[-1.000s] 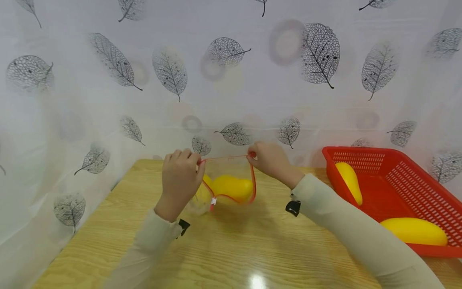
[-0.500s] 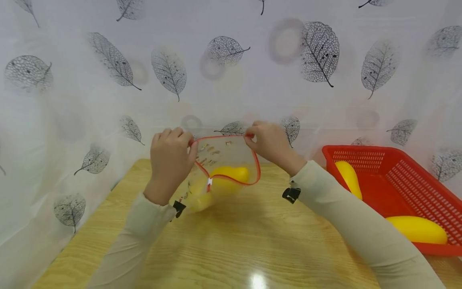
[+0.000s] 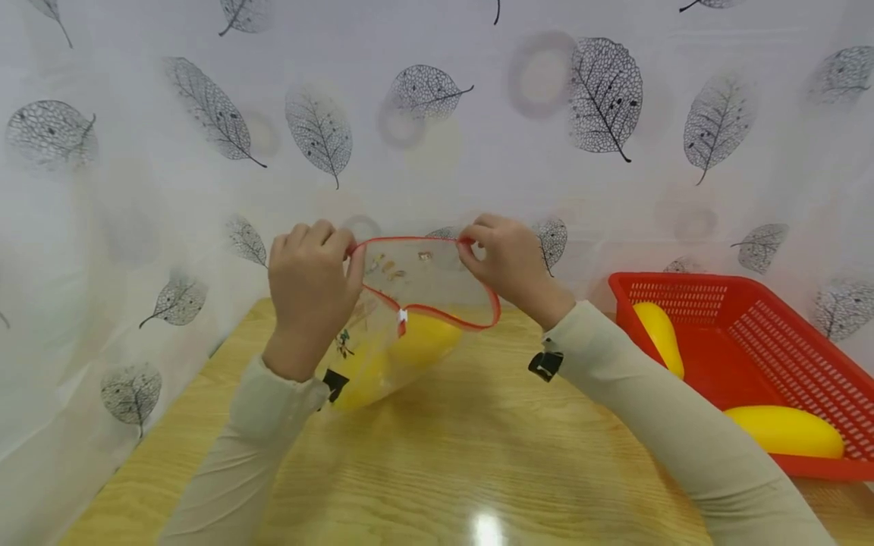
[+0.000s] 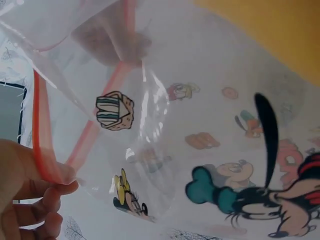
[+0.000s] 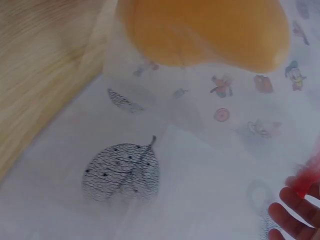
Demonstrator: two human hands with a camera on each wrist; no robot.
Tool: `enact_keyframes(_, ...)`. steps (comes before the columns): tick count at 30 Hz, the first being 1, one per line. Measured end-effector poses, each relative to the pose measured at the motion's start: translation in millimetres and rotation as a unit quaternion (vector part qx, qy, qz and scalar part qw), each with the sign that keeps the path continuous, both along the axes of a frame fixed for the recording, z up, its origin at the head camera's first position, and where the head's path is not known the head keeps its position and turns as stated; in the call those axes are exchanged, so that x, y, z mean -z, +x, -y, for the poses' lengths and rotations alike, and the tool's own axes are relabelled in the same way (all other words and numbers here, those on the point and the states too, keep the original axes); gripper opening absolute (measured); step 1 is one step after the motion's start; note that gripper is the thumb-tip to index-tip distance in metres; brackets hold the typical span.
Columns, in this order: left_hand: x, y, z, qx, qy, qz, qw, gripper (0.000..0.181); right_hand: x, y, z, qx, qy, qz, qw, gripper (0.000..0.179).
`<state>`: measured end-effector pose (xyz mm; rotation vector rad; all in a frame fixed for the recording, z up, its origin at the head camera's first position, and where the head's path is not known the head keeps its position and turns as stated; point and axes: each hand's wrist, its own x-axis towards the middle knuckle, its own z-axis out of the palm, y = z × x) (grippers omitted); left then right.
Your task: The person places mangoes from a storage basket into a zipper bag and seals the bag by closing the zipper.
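Both hands hold up a clear plastic zip bag [image 3: 444, 273] with a red zip edge and small cartoon prints, its mouth spread apart. My left hand [image 3: 310, 292] pinches the left end of the red rim. With thumb and fingers, my right hand [image 3: 505, 262] pinches the far rim toward the right. A white slider [image 3: 402, 315] sits on the near side of the zip. Inside the bag lie smooth yellow mango-like fruits [image 3: 426, 341], blurred by the plastic; their number cannot be told. The right wrist view shows a rounded yellow fruit [image 5: 210, 30] through the plastic.
To the right on the wooden table [image 3: 437, 470] stands a red plastic basket [image 3: 724, 371]. One yellow fruit [image 3: 658, 337] leans at its left wall, and another yellow fruit [image 3: 785, 431] lies near its front. A leaf-printed white curtain [image 3: 437, 182] hangs behind.
Both hands have risen with the bag, and they stand farther apart. The bag's mouth has been lifted and spread wider, and the yellow fruits in it have shifted down and left.
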<state>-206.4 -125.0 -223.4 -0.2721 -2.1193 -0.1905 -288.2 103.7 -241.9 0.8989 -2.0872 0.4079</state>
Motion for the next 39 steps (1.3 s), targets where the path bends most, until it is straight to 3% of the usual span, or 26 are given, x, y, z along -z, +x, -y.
enact_keyframes(4, 13.1, -0.7, -1.3, 0.011, -0.018, 0.026, 0.9995, 0.018, 17.5, -6.9, -0.8, -0.001, 0.038, -0.002, 0.9993, 0.009)
enact_keyframes(9, 39.2, 2.2, -11.2, 0.036, -0.056, 0.067, 0.9955, 0.016, 38.3, -10.9, -5.0, 0.021, 0.135, 0.09, 0.9865, 0.009)
enact_keyframes(12, 50.6, 3.8, -18.9, 0.051, -0.076, 0.087, 0.992, 0.016, 44.3, -11.4, -5.6, 0.022, 0.164, 0.141, 0.976, 0.01)
enact_keyframes(20, 64.8, 2.3, -31.8, 0.076, -0.09, 0.111, 0.9868, 0.022, 52.4, -19.0, -6.3, 0.049, 0.146, 0.204, 0.9667, 0.013)
enact_keyframes(39, 81.1, 6.3, -34.3, 0.066, -0.082, 0.143, 0.9841, 0.024, 60.6, -42.8, -9.0, 0.116, 0.125, 0.226, 0.9591, 0.02)
